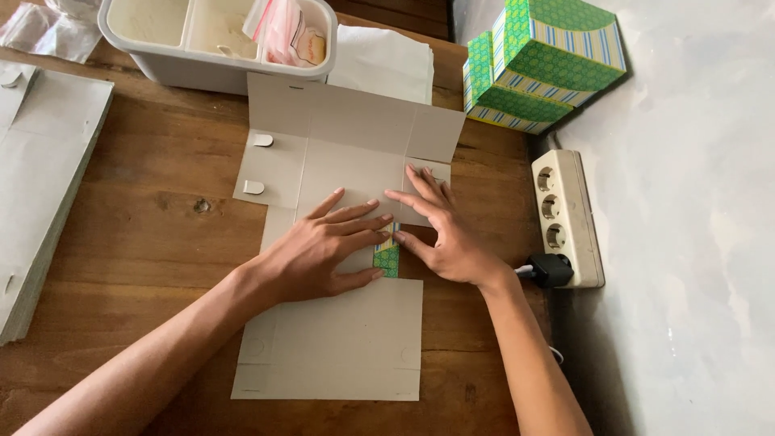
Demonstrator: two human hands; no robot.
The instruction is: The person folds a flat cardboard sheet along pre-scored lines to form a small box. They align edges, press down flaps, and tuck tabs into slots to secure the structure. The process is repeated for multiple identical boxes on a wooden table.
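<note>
Two hands are seen, the left hand [323, 246] and the right hand [444, 234]. One flat grey cardboard blank [339, 242] is counted on one wooden desk [153, 218]. Two green patterned boxes [541, 64], one white divided tray [210, 40], one power strip [565, 218] with three sockets, and one stack of grey sheets [40, 178] are counted.

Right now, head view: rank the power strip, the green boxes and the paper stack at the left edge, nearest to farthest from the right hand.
1. Power strip: just right of the right hand, by the wall.
2. Green boxes: stacked at the upper right corner.
3. Paper stack: far left of the table, beyond the left hand.
</note>
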